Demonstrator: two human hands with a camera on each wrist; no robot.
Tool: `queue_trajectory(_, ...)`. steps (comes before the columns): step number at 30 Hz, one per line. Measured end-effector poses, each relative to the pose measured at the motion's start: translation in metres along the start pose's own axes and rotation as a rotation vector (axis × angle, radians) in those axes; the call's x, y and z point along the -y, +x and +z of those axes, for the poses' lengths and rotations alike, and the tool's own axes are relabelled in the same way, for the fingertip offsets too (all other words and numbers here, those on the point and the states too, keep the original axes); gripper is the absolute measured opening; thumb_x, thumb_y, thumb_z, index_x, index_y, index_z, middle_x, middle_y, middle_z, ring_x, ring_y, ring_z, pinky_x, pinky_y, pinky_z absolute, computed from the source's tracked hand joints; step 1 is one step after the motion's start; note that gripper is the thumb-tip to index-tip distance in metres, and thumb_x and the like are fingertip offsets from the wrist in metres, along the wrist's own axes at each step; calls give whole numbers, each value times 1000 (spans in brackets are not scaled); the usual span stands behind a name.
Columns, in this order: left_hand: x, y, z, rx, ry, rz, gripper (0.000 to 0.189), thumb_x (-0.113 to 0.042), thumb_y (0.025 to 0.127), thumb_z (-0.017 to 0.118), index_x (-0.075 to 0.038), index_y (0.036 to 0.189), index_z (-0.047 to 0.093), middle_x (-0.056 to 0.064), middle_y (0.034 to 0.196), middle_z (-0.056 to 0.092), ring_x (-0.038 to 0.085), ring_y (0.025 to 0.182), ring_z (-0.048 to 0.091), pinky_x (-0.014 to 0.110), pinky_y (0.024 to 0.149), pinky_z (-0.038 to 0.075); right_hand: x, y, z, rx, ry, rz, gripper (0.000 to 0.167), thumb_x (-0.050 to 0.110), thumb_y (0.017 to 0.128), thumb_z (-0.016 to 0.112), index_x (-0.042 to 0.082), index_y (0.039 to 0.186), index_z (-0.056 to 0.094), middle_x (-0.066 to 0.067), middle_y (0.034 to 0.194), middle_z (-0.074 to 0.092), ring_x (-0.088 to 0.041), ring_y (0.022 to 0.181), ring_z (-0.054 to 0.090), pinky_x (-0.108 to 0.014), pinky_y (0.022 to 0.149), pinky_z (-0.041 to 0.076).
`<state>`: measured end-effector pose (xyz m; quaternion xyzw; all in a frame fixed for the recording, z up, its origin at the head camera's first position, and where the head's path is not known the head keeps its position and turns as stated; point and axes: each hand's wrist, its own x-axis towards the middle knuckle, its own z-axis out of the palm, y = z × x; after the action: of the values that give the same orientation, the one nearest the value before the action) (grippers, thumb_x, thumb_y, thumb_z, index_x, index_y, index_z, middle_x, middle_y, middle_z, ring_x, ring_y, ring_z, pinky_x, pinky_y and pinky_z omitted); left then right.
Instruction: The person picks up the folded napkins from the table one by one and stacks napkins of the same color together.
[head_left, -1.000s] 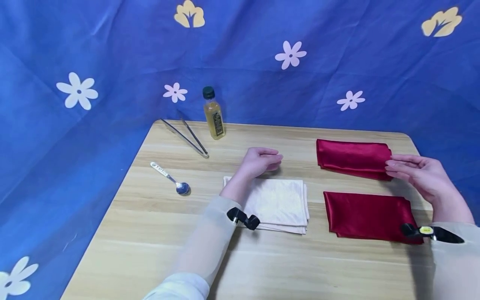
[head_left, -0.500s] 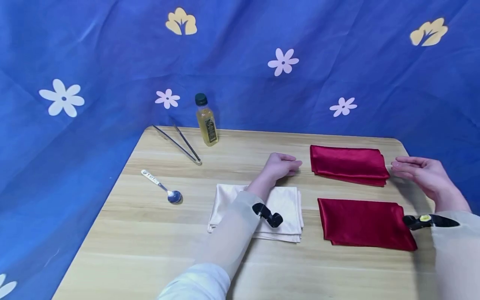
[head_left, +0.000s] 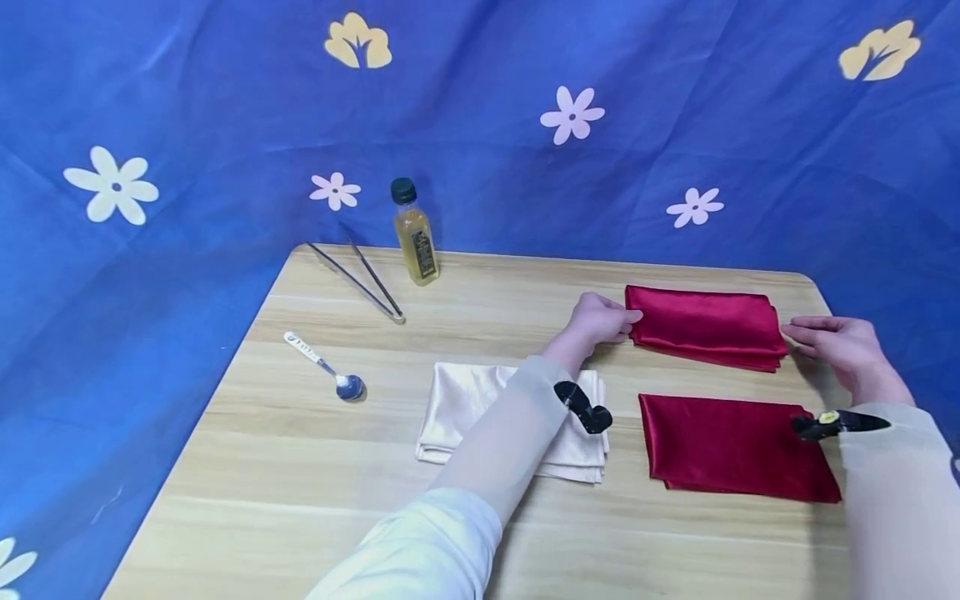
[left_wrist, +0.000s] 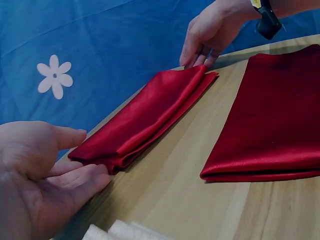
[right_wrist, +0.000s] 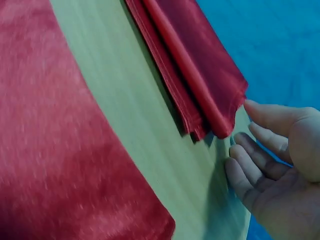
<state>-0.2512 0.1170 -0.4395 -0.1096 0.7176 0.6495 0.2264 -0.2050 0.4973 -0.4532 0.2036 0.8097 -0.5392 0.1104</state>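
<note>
Two folded dark-red satin cloths lie on the right side of the table, the far cloth (head_left: 705, 325) behind the near cloth (head_left: 738, 450). My left hand (head_left: 602, 321) is at the far cloth's left end. In the left wrist view, its thumb and fingers are spread around the cloth's corner, with the fingertips low at the edge. At the opposite end, my right hand (right_wrist: 280, 160) has its thumb tip at the corner, while the other fingers extend below, apart from the fabric. Beneath my left forearm lies a folded white cloth (head_left: 468, 400), partly covered.
Toward the table's (head_left: 247, 467) left side are a spoon (head_left: 349, 387) with a patterned handle and metal tongs (head_left: 360, 283). A bottle (head_left: 417, 242) of yellow liquid with a dark cap stands at the back edge. Behind hangs a blue flowered curtain (head_left: 480, 167).
My left hand has moved right, from above the white cloth to the far red cloth's left end. The right hand stays by that cloth's right end. The head view has shifted slightly.
</note>
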Motion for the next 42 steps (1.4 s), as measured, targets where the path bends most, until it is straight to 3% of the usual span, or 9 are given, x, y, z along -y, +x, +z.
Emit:
queue_trajectory(4, -4, 1, 7, -27, -18, -43, 20, -10, 94, 83, -1, 97, 66, 14, 88, 75, 25, 82, 76, 34, 80, 65, -1, 2, 7, -66, -126, 34, 60, 41, 99, 76, 0, 140, 60, 29, 90, 59, 8, 85, 63, -13, 73, 54)
queue_trajectory(7, -4, 2, 10, -29, -44, -54, 22, -12, 94, 84, -2, 92, 64, 11, 84, 74, 20, 72, 74, 28, 76, 64, -1, 3, 11, -102, -212, 56, 76, 53, 96, 75, -3, 144, 55, 17, 97, 62, -7, 95, 59, -19, 76, 50)
queue_trajectory(13, -6, 5, 18, -27, -58, -61, 24, -14, 93, 85, -2, 89, 64, 7, 74, 70, 11, 56, 66, 22, 68, 62, 0, 3, 15, -111, -283, 79, 83, 59, 97, 71, -5, 148, 52, -21, 134, 54, -31, 112, 49, -32, 81, 45)
queue_trajectory(16, -7, 8, 20, -25, -7, -73, 27, -15, 93, 86, -6, 80, 64, 4, 64, 65, 10, 51, 61, 22, 64, 61, 0, 5, 17, -84, -328, 39, 83, 58, 98, 70, -8, 145, 53, -27, 137, 52, -33, 112, 49, -32, 80, 45)
queue_trajectory(21, -6, 14, 22, -30, 269, -5, 46, -29, 92, 87, -14, 62, 56, -3, 54, 51, 9, 51, 47, 21, 55, 46, 2, 6, 24, -51, -366, -5, 72, 51, 100, 71, -9, 137, 58, -17, 110, 65, -29, 97, 57, -29, 70, 53)
queue_trajectory(26, -2, 18, 22, -140, 563, 126, 28, -38, 88, 89, -20, 76, 70, -12, 76, 62, 10, 76, 57, 23, 65, 48, 12, 2, 32, -20, -385, -17, 52, 36, 105, 68, -11, 124, 61, -12, 96, 61, -30, 89, 55, -30, 65, 53)
queue_trajectory(29, 2, 20, 24, -149, 532, 130, 20, -34, 88, 89, -19, 91, 77, -10, 92, 70, 13, 90, 65, 24, 75, 55, 17, -2, 36, -31, -397, -34, 44, 31, 106, 66, -12, 119, 61, -15, 98, 59, -32, 90, 53, -30, 65, 51)
queue_trajectory(33, 7, 24, 24, -139, 410, 72, 18, -27, 88, 90, -15, 91, 76, -8, 92, 69, 12, 88, 62, 26, 77, 55, 22, -5, 38, -24, -374, -40, 46, 33, 109, 62, -11, 123, 58, -16, 103, 55, -31, 95, 49, -29, 67, 47)
queue_trajectory(42, 16, 31, 21, -86, 345, 54, 25, -28, 90, 89, -10, 102, 77, -3, 99, 70, 15, 95, 64, 28, 84, 57, 14, -3, 28, 53, -169, -7, 67, 38, 107, 64, -12, 146, 46, 7, 101, 62, -2, 88, 59, -18, 74, 55)
